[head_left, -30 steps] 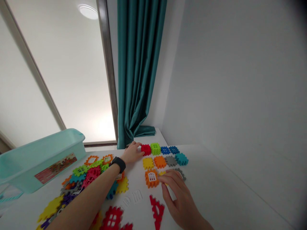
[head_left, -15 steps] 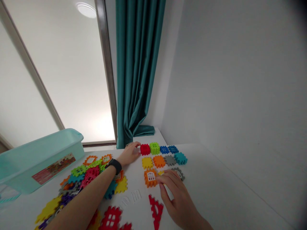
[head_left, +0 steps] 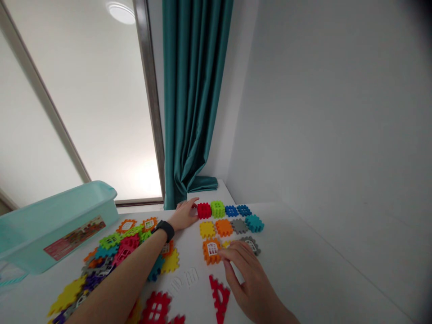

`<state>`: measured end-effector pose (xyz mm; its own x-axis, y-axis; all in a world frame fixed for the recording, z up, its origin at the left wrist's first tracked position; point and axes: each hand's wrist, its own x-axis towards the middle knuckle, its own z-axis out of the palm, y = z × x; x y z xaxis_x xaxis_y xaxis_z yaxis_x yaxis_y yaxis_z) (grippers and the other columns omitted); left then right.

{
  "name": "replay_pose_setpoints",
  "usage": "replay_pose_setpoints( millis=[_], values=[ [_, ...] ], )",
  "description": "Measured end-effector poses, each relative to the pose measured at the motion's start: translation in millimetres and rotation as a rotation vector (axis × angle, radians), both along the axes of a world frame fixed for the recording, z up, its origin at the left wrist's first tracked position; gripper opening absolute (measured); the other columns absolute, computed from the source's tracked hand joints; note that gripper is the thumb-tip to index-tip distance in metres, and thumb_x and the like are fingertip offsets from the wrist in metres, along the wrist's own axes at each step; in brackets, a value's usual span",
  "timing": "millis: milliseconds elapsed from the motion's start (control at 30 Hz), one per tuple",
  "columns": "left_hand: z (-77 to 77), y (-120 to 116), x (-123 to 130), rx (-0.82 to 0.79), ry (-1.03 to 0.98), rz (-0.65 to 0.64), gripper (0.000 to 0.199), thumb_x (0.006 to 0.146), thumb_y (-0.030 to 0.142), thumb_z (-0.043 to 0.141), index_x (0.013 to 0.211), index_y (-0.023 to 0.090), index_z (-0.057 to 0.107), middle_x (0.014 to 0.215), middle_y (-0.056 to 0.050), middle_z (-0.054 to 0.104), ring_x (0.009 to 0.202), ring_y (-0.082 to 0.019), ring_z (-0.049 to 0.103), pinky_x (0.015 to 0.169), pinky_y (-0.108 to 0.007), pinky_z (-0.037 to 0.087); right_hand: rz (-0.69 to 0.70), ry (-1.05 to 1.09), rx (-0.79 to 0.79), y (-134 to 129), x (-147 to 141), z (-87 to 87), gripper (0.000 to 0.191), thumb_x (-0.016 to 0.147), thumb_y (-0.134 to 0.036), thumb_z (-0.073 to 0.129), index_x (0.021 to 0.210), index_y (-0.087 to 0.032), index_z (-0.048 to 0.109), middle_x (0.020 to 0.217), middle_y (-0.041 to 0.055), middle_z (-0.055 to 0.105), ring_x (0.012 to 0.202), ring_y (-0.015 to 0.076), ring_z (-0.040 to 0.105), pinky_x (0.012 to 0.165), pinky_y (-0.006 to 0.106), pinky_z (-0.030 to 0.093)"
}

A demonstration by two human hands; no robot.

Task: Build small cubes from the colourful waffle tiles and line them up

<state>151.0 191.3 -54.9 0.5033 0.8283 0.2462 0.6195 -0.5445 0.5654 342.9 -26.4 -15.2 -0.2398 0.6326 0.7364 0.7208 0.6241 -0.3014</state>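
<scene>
Head view: we are laying out rows of waffle-block tiles (head_left: pixel 225 220) near the far edge of the white table (head_left: pixel 303 270).
Left hand (head_left: pixel 182 215): half-curled, fingertips at the red block (head_left: pixel 204 210); grip unclear.
Right hand (head_left: pixel 251 283): fingers loosely spread above a yellow tile (head_left: pixel 227 244), beside the orange window tile (head_left: pixel 212 251); cannot tell if holding.
Fit: we are setting tiles edge to edge.
Label: picture sticker (head_left: pixel 74 238) on the mint tub (head_left: pixel 33 243), no readable writing.
</scene>
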Motion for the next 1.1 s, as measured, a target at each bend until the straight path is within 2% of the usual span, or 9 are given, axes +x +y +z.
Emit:
replay_pose_setpoints(
  millis=[400, 1100],
  values=[
    [2.7, -0.2, 2.6, 0.011, 0.015, 0.002, 0.064, 0.081, 0.026, 0.067, 0.143, 0.022, 0.049, 0.116, -0.011, 0.071, 0.114, -0.032, 0.065, 0.107, -0.049, 0.039, 0.018, -0.034, -0.033, -0.8, -0.5, -0.9, 0.026, 0.095, -0.008, 0.044, 0.112, -0.023, 0.058, 0.093, 0.0058, 0.07, 0.09, 0.0236, 0.067, 0.088, 0.042, 0.054],
    [6.3, -1.3, -1.3, -0.003, 0.018, -0.026, 0.062, 0.081, 0.021, 0.068, 0.14, 0.02, 0.049, 0.119, -0.011, 0.072, 0.114, -0.03, 0.065, 0.108, -0.047, 0.039, 0.035, -0.062, -0.116, -1.7, -0.2, 1.1, 0.028, 0.095, -0.007, 0.043, 0.112, -0.025, 0.056, 0.095, 0.0039, 0.071, 0.09, 0.0224, 0.068, 0.095, 0.043, 0.049]
  ],
)
